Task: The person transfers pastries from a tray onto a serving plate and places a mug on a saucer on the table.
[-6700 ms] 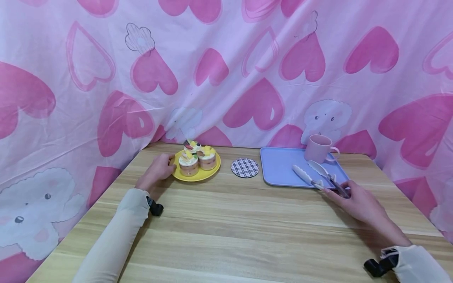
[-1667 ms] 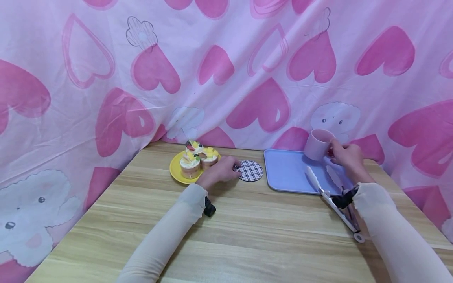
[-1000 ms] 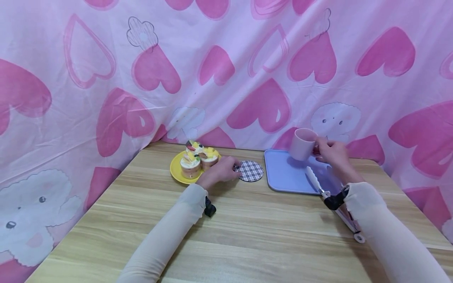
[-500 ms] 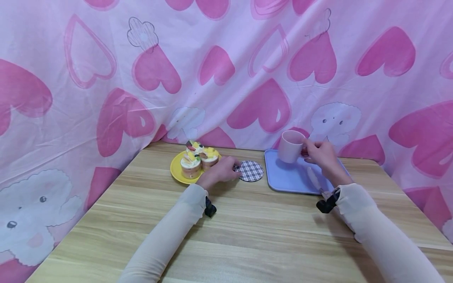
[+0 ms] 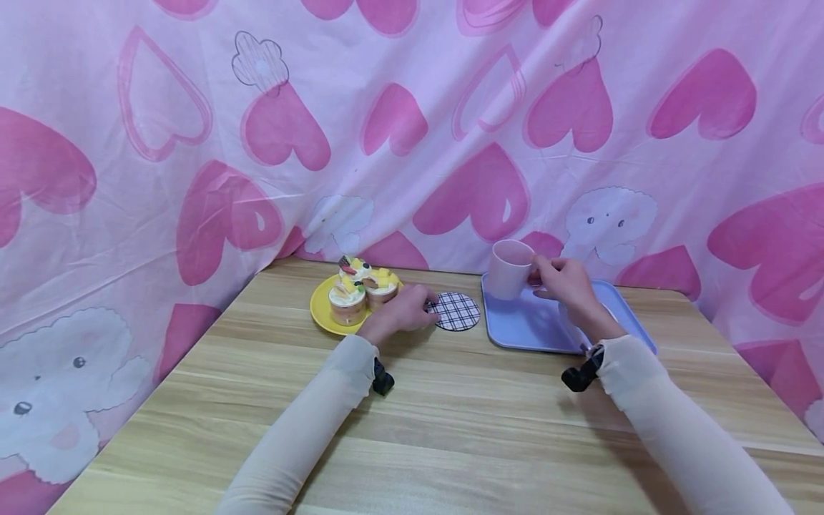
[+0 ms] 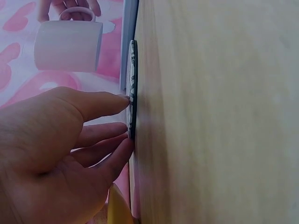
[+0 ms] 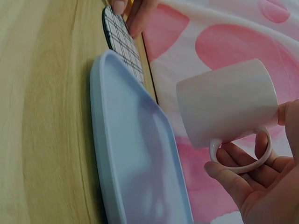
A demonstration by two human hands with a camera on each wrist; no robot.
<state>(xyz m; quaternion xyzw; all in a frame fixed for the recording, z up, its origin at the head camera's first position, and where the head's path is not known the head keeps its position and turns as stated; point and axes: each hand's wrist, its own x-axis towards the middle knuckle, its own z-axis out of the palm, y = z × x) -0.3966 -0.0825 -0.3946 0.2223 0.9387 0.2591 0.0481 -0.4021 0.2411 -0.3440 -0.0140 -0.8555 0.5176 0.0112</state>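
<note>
My right hand [image 5: 569, 286] grips a pink mug [image 5: 508, 270] by its handle. The right wrist view shows fingers curled round the handle [image 7: 243, 167] and the mug [image 7: 229, 100] lifted clear of the blue tray [image 7: 135, 149]. Over the tray's left end [image 5: 496, 330] the mug hangs roughly upright. My left hand [image 5: 402, 311] lies at the left edge of a round checked coaster [image 5: 457, 312]. In the left wrist view, fairly straight fingertips touch the coaster [image 6: 132, 84], which lies flat on the table.
A yellow plate [image 5: 320, 315] with several dessert cups [image 5: 347, 304] stands left of the left hand. Tongs [image 5: 573, 327] lie on the tray, mostly hidden under the right forearm. Behind the wooden table [image 5: 412, 429] hangs a pink heart-patterned curtain [image 5: 386, 179].
My right hand has let go of the tongs, lifted the mug and carried it left across the tray. The left hand has moved from the plate to the coaster and stayed there.
</note>
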